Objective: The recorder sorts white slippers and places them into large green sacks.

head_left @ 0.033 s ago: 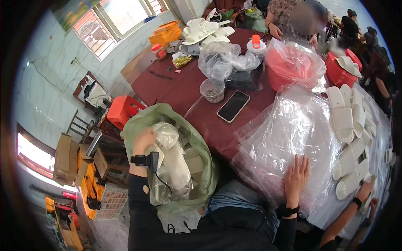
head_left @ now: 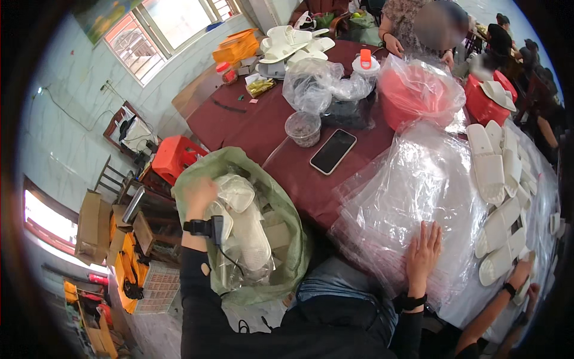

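Step in hand: bagged slipper pair (head_left: 236, 194) going into green sack (head_left: 287, 263), your left hand (head_left: 200, 194) closed on it. Right hand (head_left: 423, 254) flat, fingers spread, on clear bag stack (head_left: 412, 185) (tabletop edge). Next, likely: let go, peel off top bag.

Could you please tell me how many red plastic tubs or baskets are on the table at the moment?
2. One red tub, covered by clear plastic, stands behind the bag pile; a red basket holding a white slipper sits to its right. Others may be hidden.
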The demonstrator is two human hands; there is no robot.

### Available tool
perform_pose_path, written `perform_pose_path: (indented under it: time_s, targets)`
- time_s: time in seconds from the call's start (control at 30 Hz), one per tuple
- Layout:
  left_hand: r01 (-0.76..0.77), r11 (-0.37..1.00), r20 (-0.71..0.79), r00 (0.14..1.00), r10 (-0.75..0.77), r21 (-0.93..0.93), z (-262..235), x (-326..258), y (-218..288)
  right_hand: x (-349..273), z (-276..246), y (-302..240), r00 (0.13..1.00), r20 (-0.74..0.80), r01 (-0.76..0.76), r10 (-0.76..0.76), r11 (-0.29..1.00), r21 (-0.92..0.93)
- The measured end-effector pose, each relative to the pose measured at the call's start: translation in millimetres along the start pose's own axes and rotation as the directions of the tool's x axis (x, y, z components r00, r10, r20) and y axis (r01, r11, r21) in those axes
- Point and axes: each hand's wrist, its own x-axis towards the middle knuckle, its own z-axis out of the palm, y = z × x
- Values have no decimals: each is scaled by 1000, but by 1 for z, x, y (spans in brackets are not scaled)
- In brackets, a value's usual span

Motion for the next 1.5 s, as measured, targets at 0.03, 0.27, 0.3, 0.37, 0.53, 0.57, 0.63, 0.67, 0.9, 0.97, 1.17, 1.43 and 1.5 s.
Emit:
perform_pose_path:
  time_s: [0.03, 0.27, 0.3, 0.37, 0.53, 0.57, 0.63, 0.67, 0.9, 0.97, 1.17, 1.43, 1.5]
  targets:
    - [82, 996, -113, 990, -79, 21, -17, -1, 1, 1, -1, 0, 1000, -1, -1, 1, 1000, -4]
    - [625, 780, -147, 771, -619, -7, 30, 19, -56, 0, -6, -1, 1000, 2, -19, 19, 999, -32]
    - [633, 774, -169, 762, -625, -6, 49, 29, -123, 1, -7, -8, 1000, 27, -16, 17, 1000, -22]
    - [407, 912, -109, 906, -410, -52, 56, 47, -208, 1, 3, -24, 999, 32, 18, -20, 998, 62]
    - [193, 969, -377, 895, -238, -154, 31, 56, -59, 0, -5, 3, 1000, -15, -9, 8, 999, -39]
    - [171, 977, -356, 912, -204, -124, 22, 57, -59, 0, -4, 0, 1000, -10, 4, -4, 1000, -24]
    - [134, 990, -349, 927, -137, -33, 11, 60, -65, 0, 2, -2, 1000, -4, 28, -28, 1000, 5]
    - [118, 993, -357, 929, -100, 29, 11, 62, -68, 0, 4, -6, 1000, -15, 9, -10, 1000, -12]
    - [-241, 969, -291, 932, 214, -59, -49, 21, 82, 1, -5, -5, 999, -43, 5, -6, 1000, -14]
    - [-587, 779, -365, 790, 493, -219, -73, -17, 144, 0, -5, -4, 999, -47, 15, -15, 1000, -4]
    - [-907, 111, -370, 274, 888, -406, -101, -106, 277, 1, -9, -3, 1000, -24, -16, 16, 1000, -6]
    - [-955, 285, -312, 248, 917, 79, -22, -142, 362, -2, -19, -6, 1000, 1, 3, -3, 998, -63]
    - [-940, 341, 55, 342, 938, 22, -21, -139, 376, -4, -21, -1, 1000, 0, 13, -13, 999, -50]
